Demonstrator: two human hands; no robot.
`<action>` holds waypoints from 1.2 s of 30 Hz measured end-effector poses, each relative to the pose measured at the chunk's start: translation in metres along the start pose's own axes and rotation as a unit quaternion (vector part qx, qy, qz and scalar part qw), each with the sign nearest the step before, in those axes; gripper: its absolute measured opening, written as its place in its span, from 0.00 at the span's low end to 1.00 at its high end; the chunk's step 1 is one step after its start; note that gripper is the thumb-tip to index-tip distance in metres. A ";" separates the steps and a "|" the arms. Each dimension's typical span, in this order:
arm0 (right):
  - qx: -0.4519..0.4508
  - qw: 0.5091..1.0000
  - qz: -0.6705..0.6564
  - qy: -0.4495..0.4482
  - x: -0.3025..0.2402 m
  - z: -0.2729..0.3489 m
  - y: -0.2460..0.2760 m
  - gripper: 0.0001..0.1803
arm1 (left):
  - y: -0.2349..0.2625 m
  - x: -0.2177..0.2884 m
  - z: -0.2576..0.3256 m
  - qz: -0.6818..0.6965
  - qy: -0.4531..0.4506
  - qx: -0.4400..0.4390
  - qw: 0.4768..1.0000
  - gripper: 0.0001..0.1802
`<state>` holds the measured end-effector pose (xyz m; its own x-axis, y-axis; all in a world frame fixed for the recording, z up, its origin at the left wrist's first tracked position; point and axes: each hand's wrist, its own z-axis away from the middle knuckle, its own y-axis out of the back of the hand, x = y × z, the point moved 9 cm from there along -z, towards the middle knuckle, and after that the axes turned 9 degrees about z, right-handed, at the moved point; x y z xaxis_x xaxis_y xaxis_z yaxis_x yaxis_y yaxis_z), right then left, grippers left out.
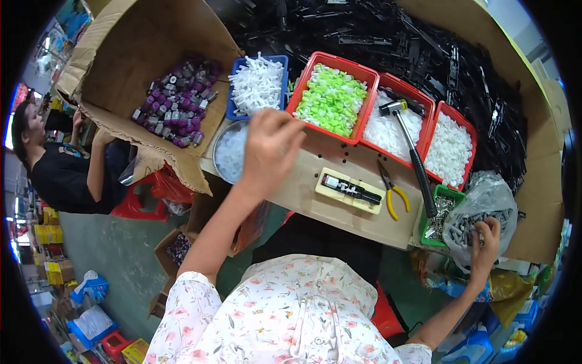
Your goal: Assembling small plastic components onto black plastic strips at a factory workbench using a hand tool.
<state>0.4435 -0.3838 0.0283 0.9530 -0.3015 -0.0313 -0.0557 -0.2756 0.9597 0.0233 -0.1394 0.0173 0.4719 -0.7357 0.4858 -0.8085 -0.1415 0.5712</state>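
Over the counter [315, 188], my left hand [267, 148] hovers by the round tub of clear bits [230, 155], fingers curled together; whether they pinch anything, I can't tell. My right hand [485, 242] digs into the plastic bag of grey metal parts [485, 206], fingers closed on some. One black piece sits in the cream jig [348, 190], well apart from both hands; bins are full, so early going, I'd judge.

red tray [303, 82]: lime-green caps | blue tray [230, 109]: white parts | pliers [393, 194]: yellow handles | sleeve [182, 315]: white, pink floral | cardboard box [127, 42] upper left: purple pieces
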 end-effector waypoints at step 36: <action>0.057 0.990 -0.113 -0.056 -0.024 0.004 0.009 0.07 | 0.046 -0.090 -0.016 0.252 0.284 0.058 0.923 0.06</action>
<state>0.4190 -0.3828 0.0370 0.9061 -0.3183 -0.2788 0.1156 -0.4475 0.8868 -0.0511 -0.0692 0.0103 0.1075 -0.2655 0.9581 -0.9924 0.0290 0.1193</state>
